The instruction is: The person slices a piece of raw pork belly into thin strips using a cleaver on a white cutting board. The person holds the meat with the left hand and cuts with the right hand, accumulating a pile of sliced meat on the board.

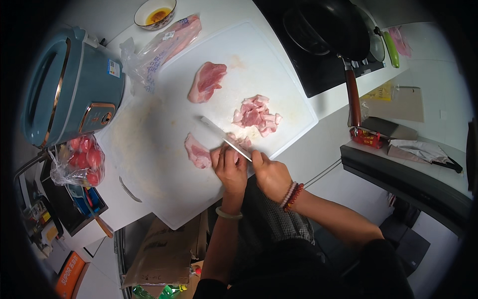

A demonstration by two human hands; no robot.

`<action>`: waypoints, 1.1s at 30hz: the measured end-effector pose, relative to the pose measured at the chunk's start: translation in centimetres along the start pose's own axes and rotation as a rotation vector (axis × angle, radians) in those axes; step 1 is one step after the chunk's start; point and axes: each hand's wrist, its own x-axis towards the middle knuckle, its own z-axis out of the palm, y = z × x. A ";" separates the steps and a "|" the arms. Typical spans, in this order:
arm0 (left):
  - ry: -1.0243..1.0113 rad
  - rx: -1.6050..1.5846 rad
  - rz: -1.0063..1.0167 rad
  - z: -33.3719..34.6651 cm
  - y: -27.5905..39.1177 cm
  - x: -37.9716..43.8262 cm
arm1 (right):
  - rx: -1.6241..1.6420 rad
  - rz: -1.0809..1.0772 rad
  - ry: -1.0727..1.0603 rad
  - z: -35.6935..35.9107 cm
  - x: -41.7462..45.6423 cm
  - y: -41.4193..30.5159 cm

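My right hand (270, 175) is closed on the handle of a kitchen knife (220, 133), its blade pointing to the upper left. Close beside the blade, my left hand (229, 168) presses a piece of raw meat (237, 157), mostly hidden under the fingers, onto the white cutting board (194, 202). A thin slab of meat (198, 151) lies just left of that hand. A pile of cut meat pieces (257, 116) sits on the board above the hands, with a few more pieces by the blade. A larger chunk of meat (207, 82) rests near the board's upper part.
Bagged meat (175, 41) overlaps the board's upper left edge, near a patterned bowl of sauce (155, 14). A teal rice cooker (78, 86) and bagged red tomatoes (86, 159) stand left. A wok (336, 30) sits on the black cooktop (317, 80), its handle overhanging the counter edge.
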 end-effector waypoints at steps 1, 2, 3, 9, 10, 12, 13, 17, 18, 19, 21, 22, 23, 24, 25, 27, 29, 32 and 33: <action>0.006 0.011 0.004 0.1 0.0 0.0 | 0.012 -0.008 0.031 0.3 0.5 -0.1; -0.015 0.000 0.016 0.2 -0.1 -0.2 | 0.028 -0.017 0.067 0.4 1.2 0.0; -0.037 -0.006 0.033 0.2 -0.3 -0.5 | 0.049 -0.028 0.107 0.5 2.2 0.0; -0.021 -0.032 0.062 0.0 0.6 -0.9 | 0.042 0.004 0.115 1.3 2.7 -0.5; -0.038 -0.007 0.083 -0.1 0.4 -0.8 | 0.060 -0.016 0.124 1.1 2.8 -0.1; -0.107 0.027 0.085 -0.5 0.1 -0.7 | 0.103 -0.045 0.150 0.2 2.9 1.0; -0.076 0.025 0.093 -0.8 0.2 -0.8 | 0.073 -0.071 0.167 -0.3 2.5 1.6; 0.044 0.028 0.091 -3.0 2.1 0.0 | -0.069 -0.186 0.279 -2.3 0.5 4.2; 0.101 0.042 0.091 -4.4 2.5 0.0 | -0.103 -0.231 0.334 -2.5 0.1 4.7; 0.163 0.063 0.088 -6.0 3.1 0.1 | -0.135 -0.284 0.387 -2.6 -0.1 4.9; 0.213 0.083 0.127 -8.5 4.4 1.6 | -0.188 -0.302 0.421 -2.6 -0.5 5.5; 0.139 0.041 0.116 -8.8 5.3 2.5 | -0.211 -0.308 0.432 -2.6 -0.9 6.0; 0.063 -0.002 0.105 -9.1 6.2 3.3 | -0.234 -0.314 0.443 -2.5 -1.2 6.4; -0.109 -0.087 0.072 -8.5 7.0 5.4 | -0.272 -0.310 0.465 -2.2 -1.6 6.6; -0.283 -0.171 0.039 -7.9 7.5 7.2 | -0.299 -0.322 0.470 -2.2 -1.8 6.6; -0.475 -0.121 0.136 -5.5 7.0 9.0 | -0.360 -0.350 0.482 -2.4 -2.0 6.5; -0.541 -0.014 0.272 -4.2 6.4 9.9 | -0.388 -0.350 0.486 -2.3 -2.0 6.2; -0.450 0.047 0.409 -1.5 4.4 10.1 | -0.339 -0.346 0.553 -2.0 -1.6 6.3; -0.425 0.069 0.407 -0.7 3.7 10.5 | -0.356 -0.339 0.545 -2.0 -1.5 6.4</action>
